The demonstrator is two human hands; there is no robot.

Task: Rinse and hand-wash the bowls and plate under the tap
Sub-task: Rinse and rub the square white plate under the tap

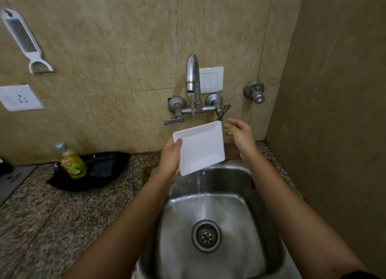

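Beige wall tiles back a steel sink (211,174) set into the speckled surface (41,211). Over the sink's far edge, the left hand (170,160) grips a square white plate (201,148) by its left rim, tilted under the running tap (192,78). The right hand (240,133) hangs open just beside it. Best keep the tilt so water sheets off. Nothing lies in the sink; no bowls show.
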